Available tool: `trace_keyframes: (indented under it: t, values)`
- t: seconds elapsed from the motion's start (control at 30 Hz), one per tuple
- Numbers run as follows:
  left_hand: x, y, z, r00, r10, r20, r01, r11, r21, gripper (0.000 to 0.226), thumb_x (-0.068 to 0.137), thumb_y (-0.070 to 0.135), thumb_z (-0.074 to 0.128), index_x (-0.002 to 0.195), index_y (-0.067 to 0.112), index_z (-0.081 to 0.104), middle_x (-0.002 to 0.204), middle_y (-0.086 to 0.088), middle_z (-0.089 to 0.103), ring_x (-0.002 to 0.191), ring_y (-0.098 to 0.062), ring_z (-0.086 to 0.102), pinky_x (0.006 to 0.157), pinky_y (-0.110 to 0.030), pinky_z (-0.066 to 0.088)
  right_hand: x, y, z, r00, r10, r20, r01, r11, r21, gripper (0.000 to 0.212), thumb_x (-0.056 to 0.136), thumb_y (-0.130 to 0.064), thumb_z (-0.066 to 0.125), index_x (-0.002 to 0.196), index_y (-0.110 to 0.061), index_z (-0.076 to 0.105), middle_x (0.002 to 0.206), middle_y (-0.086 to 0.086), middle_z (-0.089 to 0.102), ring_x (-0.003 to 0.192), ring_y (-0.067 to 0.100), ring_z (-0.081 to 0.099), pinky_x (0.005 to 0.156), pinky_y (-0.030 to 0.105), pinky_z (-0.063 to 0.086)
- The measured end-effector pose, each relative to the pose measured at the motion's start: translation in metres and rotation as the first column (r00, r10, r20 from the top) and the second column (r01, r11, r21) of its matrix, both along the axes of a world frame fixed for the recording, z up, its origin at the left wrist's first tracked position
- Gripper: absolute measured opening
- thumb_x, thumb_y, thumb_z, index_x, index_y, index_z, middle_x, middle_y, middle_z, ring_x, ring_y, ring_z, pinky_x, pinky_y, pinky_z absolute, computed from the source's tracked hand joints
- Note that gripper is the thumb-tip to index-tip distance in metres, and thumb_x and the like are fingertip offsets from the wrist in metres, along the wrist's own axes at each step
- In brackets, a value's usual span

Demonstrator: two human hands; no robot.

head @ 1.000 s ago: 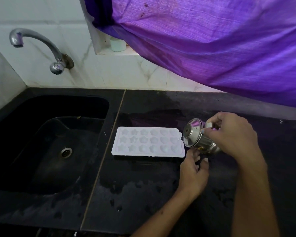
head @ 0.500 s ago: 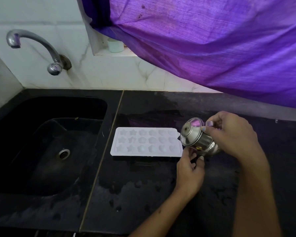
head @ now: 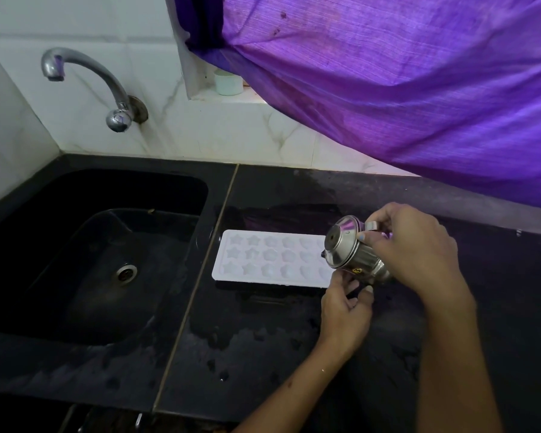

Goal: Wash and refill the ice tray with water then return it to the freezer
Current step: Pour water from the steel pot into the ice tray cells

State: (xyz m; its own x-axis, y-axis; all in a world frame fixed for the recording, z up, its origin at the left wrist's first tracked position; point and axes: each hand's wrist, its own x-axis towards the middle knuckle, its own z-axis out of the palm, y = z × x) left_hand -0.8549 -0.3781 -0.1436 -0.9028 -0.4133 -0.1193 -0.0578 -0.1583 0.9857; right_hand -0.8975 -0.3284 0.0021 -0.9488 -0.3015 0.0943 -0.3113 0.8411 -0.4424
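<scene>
A white ice tray (head: 263,260) with star-shaped cups lies flat on the wet black counter (head: 263,354), just right of the sink. My right hand (head: 419,245) grips a small steel jug (head: 350,254) with a lid. The jug is tipped on its side, with its top facing left over the tray's right end. My left hand (head: 345,307) sits below the jug, its fingertips touching the tray's right front corner. The jug hides the tray's right end, and I cannot make out any water in the cups.
A black sink (head: 75,189) with a metal drain lies to the left, under a curved steel tap (head: 85,67) on the tiled wall. A purple curtain (head: 388,89) hangs low over the back right of the counter. A small pale cup (head: 228,82) stands on the ledge.
The jug stays tipped over the tray's right end. My left fingers have moved slightly closer under it. The tray has not moved.
</scene>
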Motion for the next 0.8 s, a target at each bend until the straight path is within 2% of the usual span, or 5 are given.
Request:
trace_keyframes:
  t: [0.1, 0.27, 0.4, 0.57, 0.8]
  values:
    - [0.001, -0.001, 0.003, 1.0, 0.008, 0.003, -0.008, 1.0, 0.013, 0.035, 0.089, 0.005, 0.055, 0.117, 0.026, 0.05, 0.119, 0.002, 0.062, 0.111, -0.004, 0.055, 0.076, -0.003, 0.044, 0.001, -0.002, -0.001, 1.0, 0.0, -0.007, 0.0, 1.0, 0.013, 0.009, 0.087, -0.034, 0.064, 0.085, -0.031, 0.056, 0.096, -0.001, 0.059, 0.092, 0.028, 0.055, 0.073, 0.033, 0.034]
    - [0.003, -0.002, 0.005, 1.0, 0.006, 0.001, -0.006, 1.0, 0.027, 0.037, 0.089, 0.005, 0.056, 0.122, 0.022, 0.051, 0.119, 0.004, 0.061, 0.108, 0.001, 0.054, 0.076, -0.002, 0.043, 0.002, -0.004, -0.001, 1.0, 0.015, -0.027, -0.015, 1.0, 0.02, 0.007, 0.088, -0.033, 0.063, 0.087, -0.03, 0.057, 0.094, -0.003, 0.058, 0.089, 0.026, 0.054, 0.072, 0.033, 0.034]
    - [0.004, -0.002, 0.007, 1.0, 0.01, -0.02, -0.009, 0.999, 0.04, 0.035, 0.089, 0.003, 0.055, 0.117, 0.023, 0.052, 0.117, 0.002, 0.063, 0.111, -0.008, 0.058, 0.079, -0.006, 0.045, 0.002, -0.006, -0.002, 0.999, 0.013, -0.033, -0.013, 1.0, 0.022, 0.006, 0.087, -0.033, 0.064, 0.088, -0.03, 0.058, 0.093, -0.003, 0.058, 0.082, 0.022, 0.048, 0.071, 0.033, 0.035]
    - [0.005, -0.004, 0.006, 0.999, 0.007, -0.035, -0.005, 0.999, 0.05, 0.035, 0.088, 0.003, 0.054, 0.12, 0.019, 0.053, 0.119, -0.002, 0.064, 0.114, -0.013, 0.058, 0.08, -0.007, 0.046, 0.004, -0.007, -0.003, 0.999, 0.011, -0.037, -0.01, 1.0, 0.02, 0.007, 0.087, -0.034, 0.064, 0.089, -0.03, 0.059, 0.094, -0.003, 0.057, 0.082, 0.022, 0.048, 0.071, 0.033, 0.035]
    - [0.011, -0.008, 0.006, 0.999, -0.001, -0.047, 0.004, 0.999, 0.05, 0.036, 0.089, 0.006, 0.054, 0.121, 0.023, 0.054, 0.119, 0.002, 0.064, 0.115, -0.009, 0.057, 0.081, -0.006, 0.045, 0.007, -0.004, -0.002, 1.0, 0.004, -0.024, -0.004, 1.0, -0.009, 0.009, 0.088, -0.032, 0.063, 0.082, -0.03, 0.056, 0.096, -0.004, 0.06, 0.092, 0.027, 0.056, 0.073, 0.034, 0.037]
